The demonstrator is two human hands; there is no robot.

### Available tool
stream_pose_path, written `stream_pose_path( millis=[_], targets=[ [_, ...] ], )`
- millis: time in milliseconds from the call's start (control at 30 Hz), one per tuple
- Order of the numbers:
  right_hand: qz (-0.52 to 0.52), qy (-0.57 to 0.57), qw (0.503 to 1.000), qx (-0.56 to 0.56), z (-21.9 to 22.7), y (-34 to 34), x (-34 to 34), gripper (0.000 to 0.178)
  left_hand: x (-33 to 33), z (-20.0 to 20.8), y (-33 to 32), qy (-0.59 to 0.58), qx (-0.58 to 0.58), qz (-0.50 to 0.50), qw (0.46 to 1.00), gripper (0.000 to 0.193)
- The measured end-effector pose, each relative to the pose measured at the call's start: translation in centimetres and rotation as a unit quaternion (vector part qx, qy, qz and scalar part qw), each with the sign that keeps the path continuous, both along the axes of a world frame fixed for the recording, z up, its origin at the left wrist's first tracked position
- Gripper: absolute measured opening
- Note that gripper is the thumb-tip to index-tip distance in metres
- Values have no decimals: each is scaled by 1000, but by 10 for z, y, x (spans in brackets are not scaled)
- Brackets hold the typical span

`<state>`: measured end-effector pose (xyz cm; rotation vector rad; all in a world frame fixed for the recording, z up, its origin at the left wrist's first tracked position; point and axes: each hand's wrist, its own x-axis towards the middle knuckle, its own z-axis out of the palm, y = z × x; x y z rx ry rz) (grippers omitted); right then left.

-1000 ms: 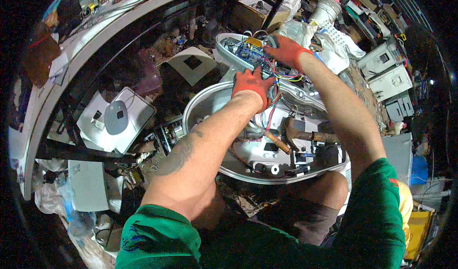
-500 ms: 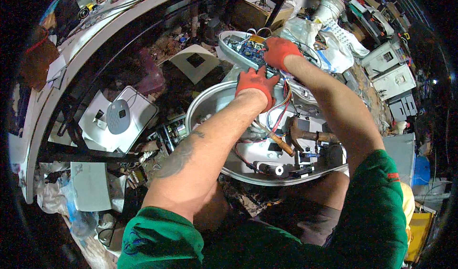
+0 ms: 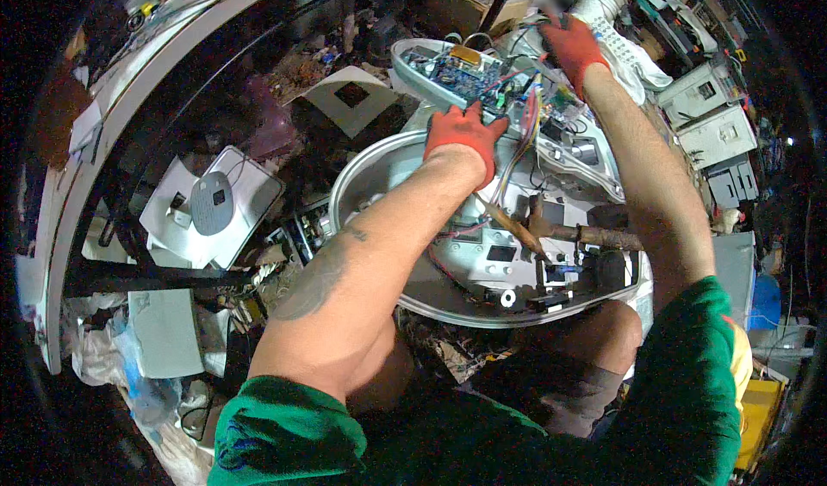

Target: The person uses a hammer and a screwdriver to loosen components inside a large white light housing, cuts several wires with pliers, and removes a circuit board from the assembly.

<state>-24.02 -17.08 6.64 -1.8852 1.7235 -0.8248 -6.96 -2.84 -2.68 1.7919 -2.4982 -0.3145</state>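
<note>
My left hand [image 3: 465, 141], in a red glove, rests with fingers spread at the near edge of a pale panel carrying a blue circuit board [image 3: 461, 74]. My right hand [image 3: 575, 52], also red-gloved, reaches out beyond the board toward a white plastic bag; its fingers look apart, with nothing clear in them. Coloured wires [image 3: 527, 133] run down from the board into a large oval white housing [image 3: 413, 301]. Inside the housing lie a hammer [image 3: 594, 237] and a tool with a slim wooden handle [image 3: 520, 234]. My left forearm and hand hide part of the housing's left side.
A grey oval cover [image 3: 213, 203] lies on white casing pieces at the left. A square white panel [image 3: 323, 98] with a dark opening sits beyond the housing. A cardboard box [image 3: 469, 22], a white bucket [image 3: 599, 2] and stacked pale casings [image 3: 715, 146] stand farther off.
My right hand has left the circuit board and moved away to the far right, uncovering the board and wires. My left hand stays almost in place.
</note>
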Motion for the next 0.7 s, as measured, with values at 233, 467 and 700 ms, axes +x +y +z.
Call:
stream_pose_path(
  millis=[233, 467, 700],
  targets=[
    [139, 349, 924, 75, -31, 9, 18, 64, -9, 14, 1, -13, -9, -16, 1000, 73],
    [140, 458, 860, 174, -29, 6, 35, 54, -8, 16, 1, 10, 15, -24, 1000, 74],
    [123, 429, 892, 69, -40, 28, 48, 43, -5, 7, 0, -13, 16, -18, 1000, 76]
  ],
)
